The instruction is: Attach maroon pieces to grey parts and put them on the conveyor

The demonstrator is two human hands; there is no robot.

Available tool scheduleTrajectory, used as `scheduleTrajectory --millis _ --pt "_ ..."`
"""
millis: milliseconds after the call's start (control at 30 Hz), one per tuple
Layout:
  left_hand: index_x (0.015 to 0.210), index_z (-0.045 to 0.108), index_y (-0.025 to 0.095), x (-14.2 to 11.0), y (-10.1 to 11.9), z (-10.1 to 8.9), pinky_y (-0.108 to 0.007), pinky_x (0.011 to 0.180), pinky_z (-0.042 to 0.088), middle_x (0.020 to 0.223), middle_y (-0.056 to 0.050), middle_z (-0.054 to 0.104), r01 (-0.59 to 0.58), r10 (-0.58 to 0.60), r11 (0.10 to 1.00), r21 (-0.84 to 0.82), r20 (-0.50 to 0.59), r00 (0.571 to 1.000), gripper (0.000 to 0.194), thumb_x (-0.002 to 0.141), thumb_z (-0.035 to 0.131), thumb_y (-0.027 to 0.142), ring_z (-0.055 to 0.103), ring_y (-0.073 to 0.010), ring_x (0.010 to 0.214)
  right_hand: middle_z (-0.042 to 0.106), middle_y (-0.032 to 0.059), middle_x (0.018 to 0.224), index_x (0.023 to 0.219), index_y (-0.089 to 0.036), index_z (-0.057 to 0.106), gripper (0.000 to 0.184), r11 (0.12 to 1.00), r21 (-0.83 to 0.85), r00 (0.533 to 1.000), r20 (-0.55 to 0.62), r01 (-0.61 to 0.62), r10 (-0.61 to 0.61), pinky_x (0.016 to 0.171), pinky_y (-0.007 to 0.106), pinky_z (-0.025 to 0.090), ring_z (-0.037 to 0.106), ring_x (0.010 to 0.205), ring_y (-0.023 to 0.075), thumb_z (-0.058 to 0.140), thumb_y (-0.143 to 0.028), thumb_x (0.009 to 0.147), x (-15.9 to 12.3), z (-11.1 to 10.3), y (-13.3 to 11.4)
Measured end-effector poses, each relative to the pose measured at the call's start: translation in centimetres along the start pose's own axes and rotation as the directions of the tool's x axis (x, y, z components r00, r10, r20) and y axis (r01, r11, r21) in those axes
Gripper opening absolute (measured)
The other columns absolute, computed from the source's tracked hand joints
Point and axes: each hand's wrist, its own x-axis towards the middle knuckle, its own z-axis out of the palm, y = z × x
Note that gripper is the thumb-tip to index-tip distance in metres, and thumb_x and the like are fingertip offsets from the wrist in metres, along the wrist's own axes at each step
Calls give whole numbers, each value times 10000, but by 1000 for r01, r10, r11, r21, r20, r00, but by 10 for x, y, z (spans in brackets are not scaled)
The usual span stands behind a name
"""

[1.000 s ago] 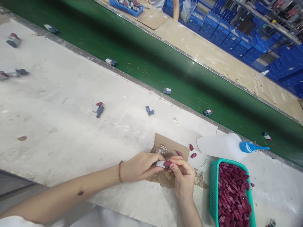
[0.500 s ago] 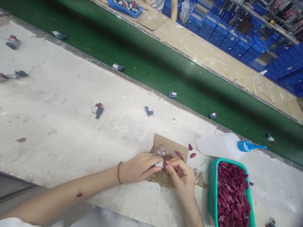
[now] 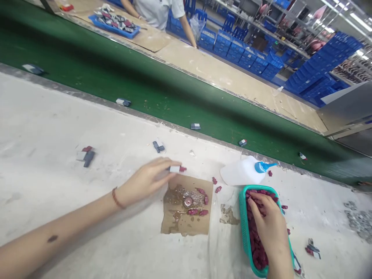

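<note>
My left hand [image 3: 152, 176] is closed on a small plastic part [image 3: 175, 169], light grey with a maroon end pointing right, held just above the cardboard's upper left corner. My right hand [image 3: 269, 219] reaches into the green basket [image 3: 243, 228] of small maroon pieces [image 3: 255, 248]. Its thumb and fingertips are bent together among the pieces; whatever they pinch is too small to make out. On the wet, stained cardboard [image 3: 186, 228] lie several maroon pieces [image 3: 192, 212] around a small round cap-like thing [image 3: 187, 201].
Behind the basket a white bottle [image 3: 240, 171] with a blue nozzle lies on its side. Grey-and-white parts [image 3: 195, 126] lie along the green conveyor belt [image 3: 168, 93]. More assembled parts [image 3: 86, 155] rest on the white table. Across the belt are a co-worker [image 3: 158, 13] and a blue tray [image 3: 116, 28].
My hands have parted. The left has moved up and left with the grey-and-maroon part; the right has gone from the cardboard into the basket. The view has shifted and the bottle appears rotated.
</note>
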Motion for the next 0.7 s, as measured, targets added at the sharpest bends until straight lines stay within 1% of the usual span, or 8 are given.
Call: scheduleTrajectory --millis 67,133,200,267,367,467,567,700 --pt "1180 628 197 31 -13 -7 -370 935 482 1105 -77 683 37 -34 995 88 -39 999 364 965 418 404 617 -247 1026 710 122 988 936 -192 688 246 986 -166 999 46 6 2 847 448 473 633 944 310 499 -330 862 11 -1 18" --pt "1208 610 166 66 -29 -9 -392 944 476 1124 -100 660 63 -46 976 209 -84 995 371 951 416 348 597 -266 1054 706 120 968 914 -189 679 227 965 -262 995 95 26 -1 796 427 485 637 918 309 489 -295 850 19 4 25" --pt "1224 596 121 99 -44 -7 -416 957 461 1121 -137 638 99 -72 928 359 -87 994 373 931 415 264 575 -290 1077 697 111 939 885 -197 668 209 950 -310 994 108 41 -7 742 401 487 636 901 305 476 -270 848 23 11 23" --pt "1228 583 78 127 -57 -3 -446 948 454 1118 -177 616 143 -106 882 448 -108 989 384 921 394 210 558 -316 1070 688 107 905 847 -204 654 195 952 -302 995 94 47 -19 719 390 485 633 889 303 465 -253 839 24 15 21" --pt "1225 573 63 154 -65 5 -482 962 422 1148 -204 592 146 -99 862 485 -121 988 380 908 398 178 525 -342 1095 678 91 836 771 -216 626 165 988 -150 996 76 48 -37 703 381 494 639 795 274 486 -286 822 23 15 23" --pt "1230 569 90 169 -60 18 -504 1043 333 1237 -197 563 81 -42 867 492 -90 995 375 893 485 231 441 -361 1204 671 70 738 725 -220 613 188 997 79 998 61 16 -21 663 380 514 636 668 247 542 -375 804 23 12 28" --pt "1239 564 109 177 -47 37 -484 1070 293 1292 -183 550 -17 26 887 462 -12 1000 392 887 540 279 400 -353 1247 694 61 713 733 -213 627 247 951 298 992 112 -88 57 647 377 541 663 647 242 618 -455 779 22 11 31" --pt "1188 592 123 189 -29 63 -453 1004 353 1158 -173 619 -63 41 921 383 65 997 322 881 538 203 486 -331 1140 720 67 746 767 -194 652 354 851 492 983 107 -184 150 722 388 573 698 720 244 737 -532 699 20 7 31"
